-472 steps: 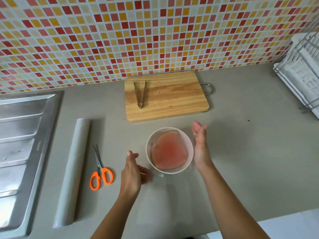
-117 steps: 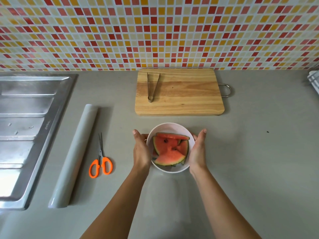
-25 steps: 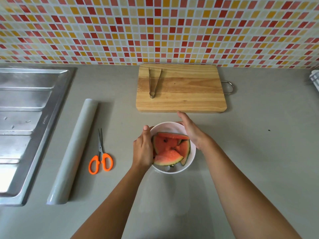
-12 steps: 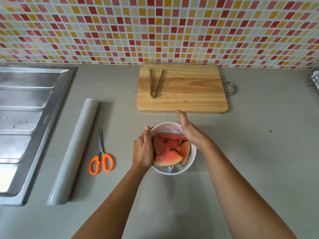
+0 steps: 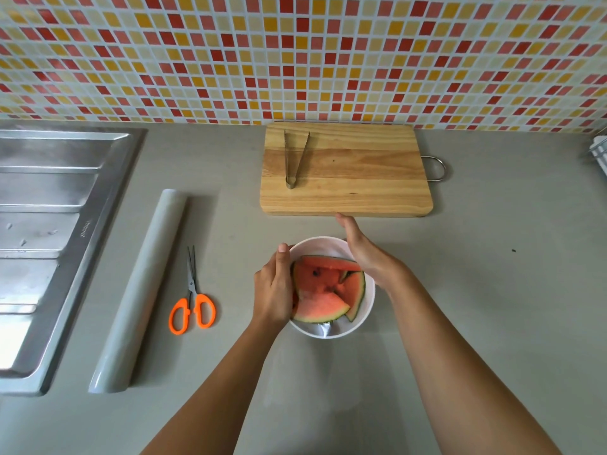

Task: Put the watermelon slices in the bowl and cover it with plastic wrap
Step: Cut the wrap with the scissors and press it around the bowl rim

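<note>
Mosaic wall [image 5: 295, 54] of red, orange and cream tiles fills the top; its upper part is cut by the frame. Grey countertop [image 5: 492, 290] below it, running out of view on all sides. Steel sink drainboard [image 5: 49, 224] at far left, only partly in frame. Wooden cutting board [image 5: 361, 178] lies against the wall, a wire loop handle [image 5: 438, 169] at its right end. Roll of plastic wrap [image 5: 141, 290] lies lengthwise between drainboard and scissors. White bowl [image 5: 323, 247] sits on the counter near centre, just in front of the board; its left wall is hidden by the left hand [image 5: 272, 290]. That hand wraps the left side, thumb up along the rim, fingers curled round the wall with their tips out of sight. Right hand [image 5: 361, 251] lies along the far right rim, fingers straight and together, tips close to the board's front edge. Watermelon slices [image 5: 323, 290] are in the bowl, overlapping, so an exact count is uncertain. Clear film [image 5: 323, 330] shows only as a crinkled glint at the bowl's near edge; how far it covers the top I cannot tell. Orange-handled scissors [image 5: 192, 300], closed, lie just right of the roll. Metal tongs [image 5: 294, 159] on the board's left part. White rack [image 5: 599, 152] barely visible at the right edge.
</note>
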